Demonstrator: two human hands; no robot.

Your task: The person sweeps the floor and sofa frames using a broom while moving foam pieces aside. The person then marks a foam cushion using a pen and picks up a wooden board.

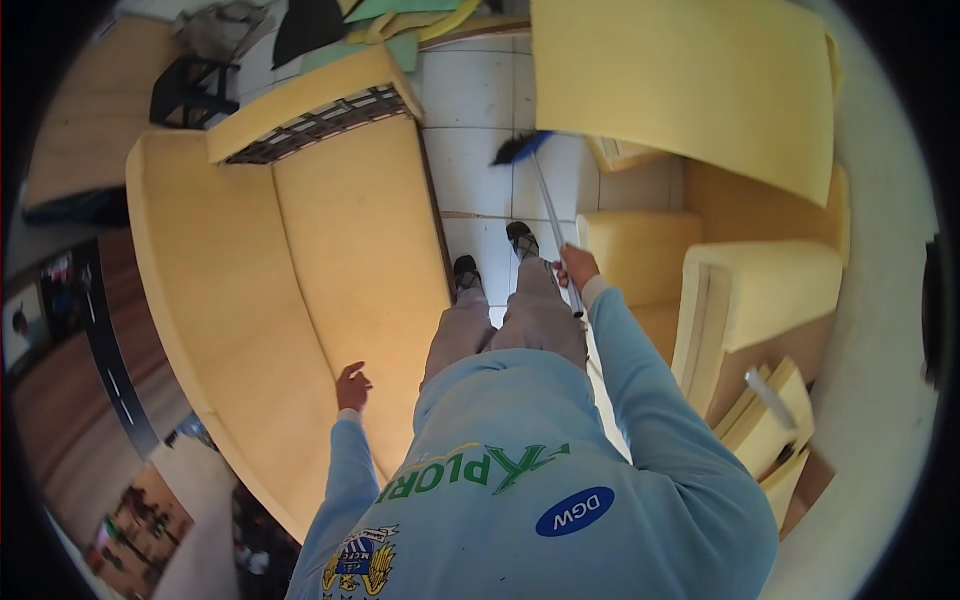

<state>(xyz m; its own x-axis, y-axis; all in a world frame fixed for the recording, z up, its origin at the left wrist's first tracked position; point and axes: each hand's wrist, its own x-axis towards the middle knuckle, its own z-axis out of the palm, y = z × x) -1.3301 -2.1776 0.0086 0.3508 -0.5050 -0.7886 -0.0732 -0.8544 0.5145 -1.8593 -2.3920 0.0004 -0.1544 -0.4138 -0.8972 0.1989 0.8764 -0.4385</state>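
My right hand (pixel 578 268) is closed around the grey handle of a broom (pixel 549 197). The broom's blue head and dark bristles lie on the white tiled floor ahead of my feet, close to the edge of a yellow foam piece. My left hand (pixel 353 387) hangs over the seat of a yellow sofa (pixel 355 220) on my left. Its fingers are slightly bent and apart, with nothing in them. Whether that hand touches the sofa, I cannot tell.
At the upper right is a large yellow foam sheet (pixel 680 80); below it stand yellow armchairs (pixel 765 275). White floor tiles (pixel 465 90) run between the furniture. A black stool (pixel 195 92) stands at the upper left, and green and yellow scraps (pixel 385 45) lie at the far end.
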